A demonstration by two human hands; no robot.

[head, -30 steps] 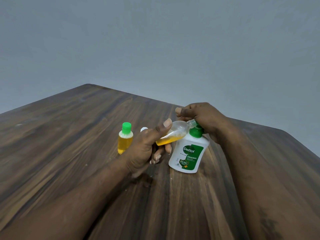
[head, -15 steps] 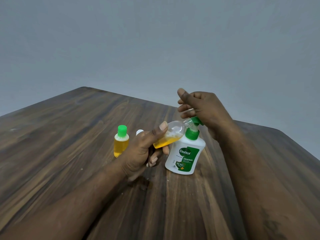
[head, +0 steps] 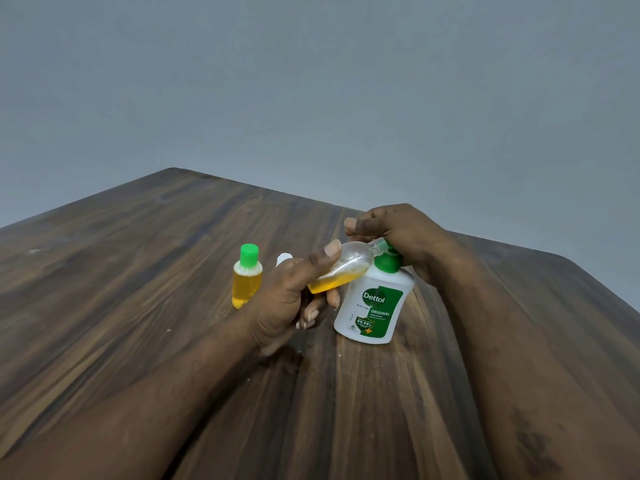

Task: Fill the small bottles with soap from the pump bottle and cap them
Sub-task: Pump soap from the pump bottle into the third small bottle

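The small open bottle (head: 341, 271) sits just right of frame centre, tilted with its neck up and right at the nozzle of the Dettol pump bottle (head: 375, 306). Amber soap lies pooled in its lower end. The left hand (head: 287, 303) grips it, thumb on top and fingers curled beneath. The right hand (head: 401, 233) lies over the green pump head (head: 388, 263) with its fingers bent round it.

Left of centre a capped bottle (head: 246, 280), full and green-topped, stands well apart from the Dettol. A small white thing (head: 284, 258) peeks from behind the left hand; I cannot tell what it is.

The table's (head: 138, 271) far edge passes close behind the right hand; wood runs wide to the left and lower frame.

Half a second ago the right hand was lifted off the pump with fingers spread; now it is down on it.
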